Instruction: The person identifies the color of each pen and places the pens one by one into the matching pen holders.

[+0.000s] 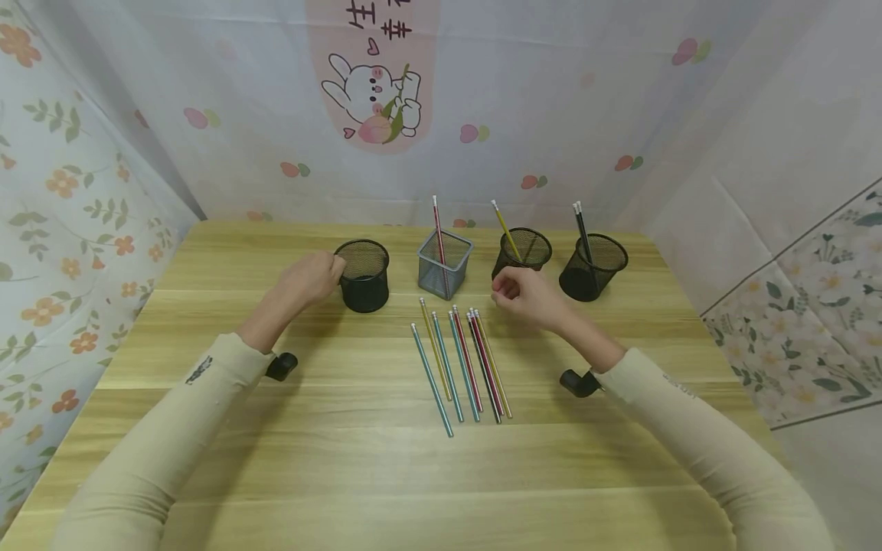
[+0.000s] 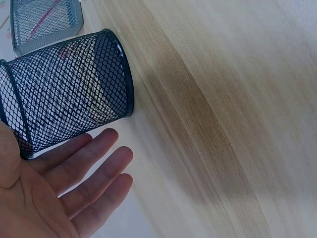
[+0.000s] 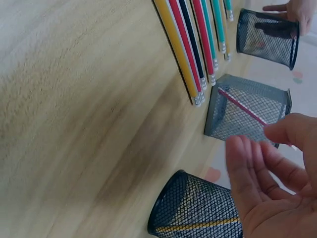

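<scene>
My left hand (image 1: 313,277) is at the left side of a black round mesh pencil cup (image 1: 365,295). In the left wrist view its thumb and index finger pinch the rim, while the other fingers (image 2: 99,166) extend loosely beside the mesh wall. My right hand (image 1: 529,297) hovers in front of another black round cup (image 1: 534,241), which holds a yellow pencil (image 1: 506,229). Its fingers are loosely bent with nothing between them in the right wrist view. Blue, yellow, red and black pencils (image 1: 441,383) lie side by side on the table, eraser ends toward the cups.
Between the hands stands a square grey mesh cup (image 1: 434,279) with a red pencil (image 1: 439,237) leaning in it. At the far right, black pencils (image 1: 582,229) lean in a black round cup (image 1: 582,283). A patterned curtain (image 1: 551,99) hangs behind the wooden table (image 1: 344,474).
</scene>
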The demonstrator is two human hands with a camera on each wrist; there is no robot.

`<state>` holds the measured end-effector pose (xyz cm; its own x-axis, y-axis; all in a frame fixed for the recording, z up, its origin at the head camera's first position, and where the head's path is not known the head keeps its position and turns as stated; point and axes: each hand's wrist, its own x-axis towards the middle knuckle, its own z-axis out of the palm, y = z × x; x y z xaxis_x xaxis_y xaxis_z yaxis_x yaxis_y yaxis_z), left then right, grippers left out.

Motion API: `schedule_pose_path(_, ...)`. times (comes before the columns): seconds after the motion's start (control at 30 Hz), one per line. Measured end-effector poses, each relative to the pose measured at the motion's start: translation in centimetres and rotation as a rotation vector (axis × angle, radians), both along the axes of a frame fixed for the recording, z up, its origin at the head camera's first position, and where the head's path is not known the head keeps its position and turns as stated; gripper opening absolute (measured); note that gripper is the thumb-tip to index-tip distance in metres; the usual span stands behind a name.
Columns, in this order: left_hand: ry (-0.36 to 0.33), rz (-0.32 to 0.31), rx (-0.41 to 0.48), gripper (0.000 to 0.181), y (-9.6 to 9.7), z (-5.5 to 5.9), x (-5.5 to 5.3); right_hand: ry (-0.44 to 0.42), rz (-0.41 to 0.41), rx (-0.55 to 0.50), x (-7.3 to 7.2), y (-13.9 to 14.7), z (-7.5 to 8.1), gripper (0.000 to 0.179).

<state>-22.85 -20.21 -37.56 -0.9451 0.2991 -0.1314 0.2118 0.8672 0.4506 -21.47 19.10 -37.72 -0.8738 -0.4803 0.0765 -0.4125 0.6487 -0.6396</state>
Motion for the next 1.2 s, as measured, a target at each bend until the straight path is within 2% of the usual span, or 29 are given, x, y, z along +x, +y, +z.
schedule_pose_path(0.33, 0.021, -0.048, -0.053, 0.032, -0.2, 0.0, 0.3, -0.066, -0.026, 0.060, 0.3, 0.0, -0.8, 0.007)
schedule_pose_path(0.53, 0.008, -0.013, -0.019, 0.036, -0.1, 0.1, 0.3, -0.110, -0.045, 0.077, 0.6, -0.1, -1.2, 0.005)
schedule_pose_path(0.7, 0.022, -0.040, -0.041, 0.033, -0.3, 0.1, 0.3, -0.159, -0.047, 0.066, 0.9, -0.4, -1.8, 0.006)
schedule_pose_path(0.9, 0.013, -0.017, -0.021, 0.034, -0.3, -0.1, 0.2, -0.194, -0.036, 0.049, 1.1, -0.8, -2.9, 0.008)
schedule_pose_path(1.03, 0.015, -0.042, -0.041, 0.034, -0.2, -0.1, 0.1, -0.207, -0.032, 0.073, 1.2, -1.2, -3.2, 0.008)
schedule_pose_path(1.2, 0.010, -0.031, -0.031, 0.035, -0.1, 0.0, 0.1, -0.209, -0.047, 0.115, 1.4, -1.7, -3.1, 0.010)
